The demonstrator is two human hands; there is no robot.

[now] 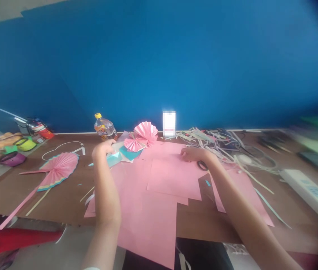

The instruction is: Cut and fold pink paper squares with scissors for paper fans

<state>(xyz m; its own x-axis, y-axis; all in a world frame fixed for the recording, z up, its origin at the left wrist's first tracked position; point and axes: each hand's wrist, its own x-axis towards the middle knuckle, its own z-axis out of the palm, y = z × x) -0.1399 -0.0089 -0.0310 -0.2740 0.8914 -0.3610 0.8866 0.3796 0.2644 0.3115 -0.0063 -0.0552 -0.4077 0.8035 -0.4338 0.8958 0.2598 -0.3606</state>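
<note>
Now the left hand point(103, 148) pinches teal paper point(113, 160), the right hand point(196, 154) resting loosely curled on pink paper point(172, 176) beside scissors point(203, 165).

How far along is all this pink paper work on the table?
Done: a pleated pink paper fan with a striped rim lies on the table, and two pleated rosettes sit by the bottle. In hand: the left hand is on pale teal paper, the right hand by black-handled scissors. Left: large pink sheets still lie flat.
</note>
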